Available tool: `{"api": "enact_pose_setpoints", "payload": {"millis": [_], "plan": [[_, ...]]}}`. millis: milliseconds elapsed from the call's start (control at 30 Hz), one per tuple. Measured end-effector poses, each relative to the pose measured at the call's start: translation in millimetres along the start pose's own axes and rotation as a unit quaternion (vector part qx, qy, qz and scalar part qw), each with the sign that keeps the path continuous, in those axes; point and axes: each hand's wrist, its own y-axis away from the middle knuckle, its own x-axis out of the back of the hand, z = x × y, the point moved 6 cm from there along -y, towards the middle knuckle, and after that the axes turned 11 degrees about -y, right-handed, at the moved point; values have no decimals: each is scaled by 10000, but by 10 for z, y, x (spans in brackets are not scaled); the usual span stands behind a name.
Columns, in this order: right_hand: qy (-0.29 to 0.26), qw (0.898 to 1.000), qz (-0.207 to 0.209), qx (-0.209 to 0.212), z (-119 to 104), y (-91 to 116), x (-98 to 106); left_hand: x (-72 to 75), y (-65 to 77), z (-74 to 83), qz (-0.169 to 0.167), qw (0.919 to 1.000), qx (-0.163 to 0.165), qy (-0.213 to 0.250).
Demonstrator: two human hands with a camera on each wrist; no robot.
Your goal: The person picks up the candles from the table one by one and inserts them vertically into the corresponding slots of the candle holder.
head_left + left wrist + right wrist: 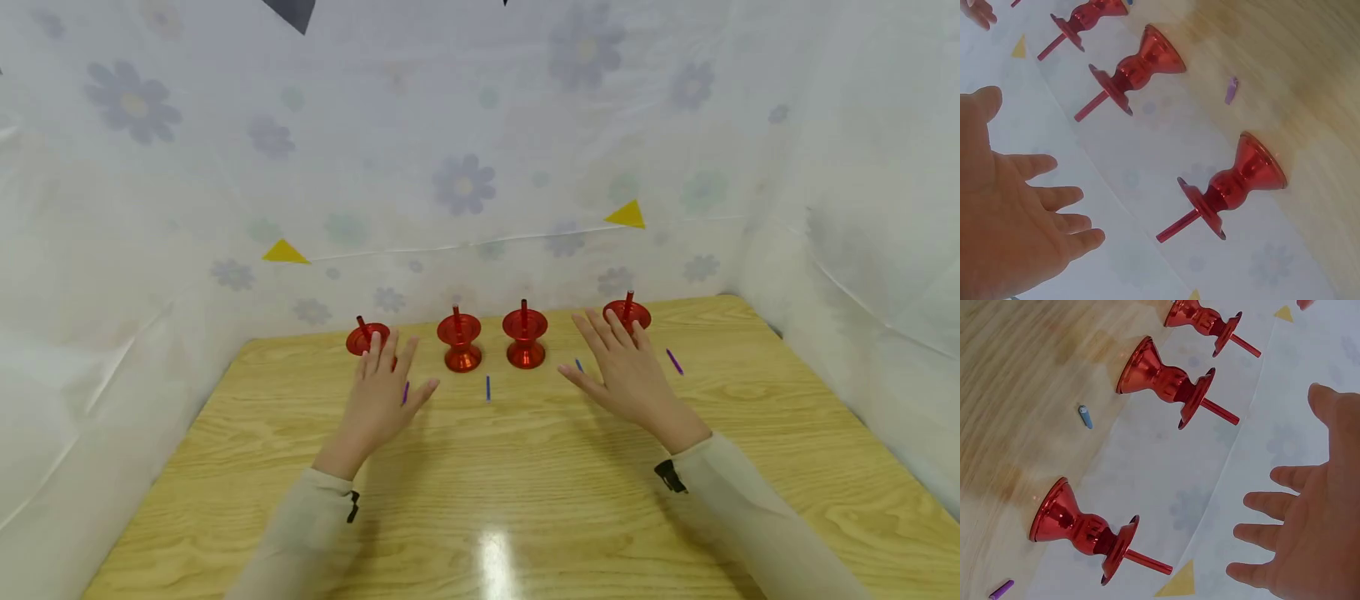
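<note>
Several shiny red candle holders stand upright in a row along the table's back, each with a thin red tube rising from its dish. My left hand hovers with fingers spread before the leftmost candle holder, hiding part of it; the left wrist view shows that holder apart from the fingers. Likewise spread and holding nothing, my right hand covers the base of the rightmost candle holder. Between the hands are two middle holders, a left one and a right one.
Small thin sticks lie on the wooden table: a purple one by the left hand, a blue one mid-table, another blue one by the right thumb, and a purple one farther right. Flower-patterned white sheeting surrounds the table.
</note>
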Motion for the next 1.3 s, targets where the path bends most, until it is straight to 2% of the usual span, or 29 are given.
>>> {"api": "enact_pose_setpoints", "payload": {"millis": [267,433,767,1000,1300], "plan": [[-72,9997,-12,242,-112,-96,29,159,21,-127,403,9988,-95,262],[-335,9988,-76,341,-198,-167,30,241,1,-217,657,9970,-120,393],[-727,9957,51,566,-383,-328,17,413,-16,-367,1349,9885,-264,630],[-857,9940,11,679,-513,-445,-3,435,-47,-523,1401,9868,-114,801],[-1283,9865,-102,1016,-719,-605,-51,452,-95,-775,1280,9821,146,1371]]}}
